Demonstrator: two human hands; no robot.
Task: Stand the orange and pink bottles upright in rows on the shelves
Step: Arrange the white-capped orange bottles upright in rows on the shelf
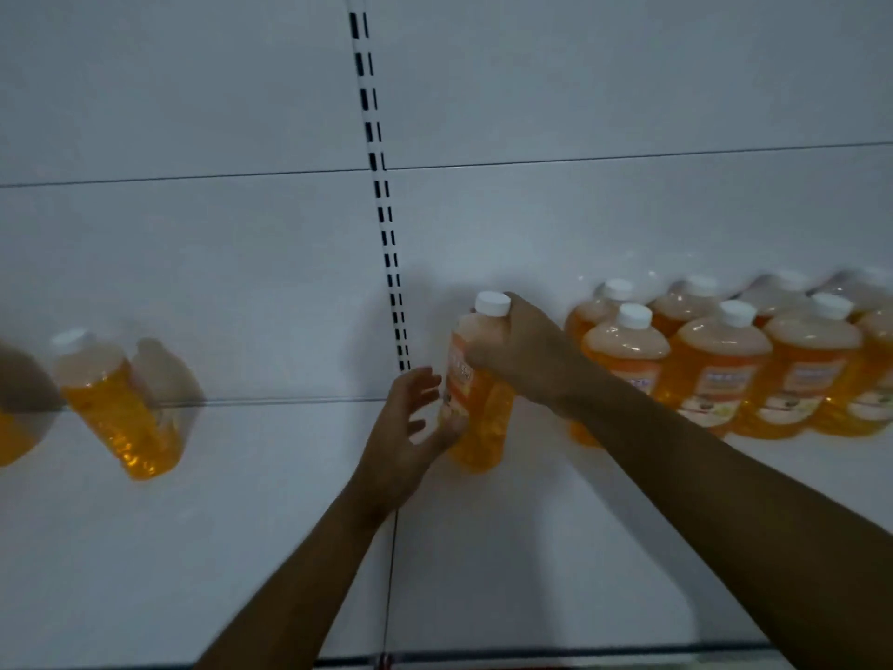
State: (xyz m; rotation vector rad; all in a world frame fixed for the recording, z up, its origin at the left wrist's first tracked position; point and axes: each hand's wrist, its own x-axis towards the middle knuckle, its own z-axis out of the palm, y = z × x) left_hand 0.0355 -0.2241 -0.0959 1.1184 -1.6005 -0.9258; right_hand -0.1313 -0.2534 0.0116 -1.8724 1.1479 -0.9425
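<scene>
An orange bottle (483,408) with a white cap stands nearly upright on the white shelf (507,548), just right of the shelf joint. My right hand (522,350) grips its shoulder below the cap. My left hand (406,427) has its fingers spread, and the thumb touches the bottle's lower left side. To the right, several orange bottles (725,365) stand upright in rows against the back wall. On the left shelf section another orange bottle (116,403) stands with its reflection behind it. No pink bottle shows.
A slotted upright rail (381,205) runs down the white back wall between the two shelf sections. Part of one more orange bottle (9,437) shows at the far left edge. The shelf's dark front edge (580,652) lies at the bottom.
</scene>
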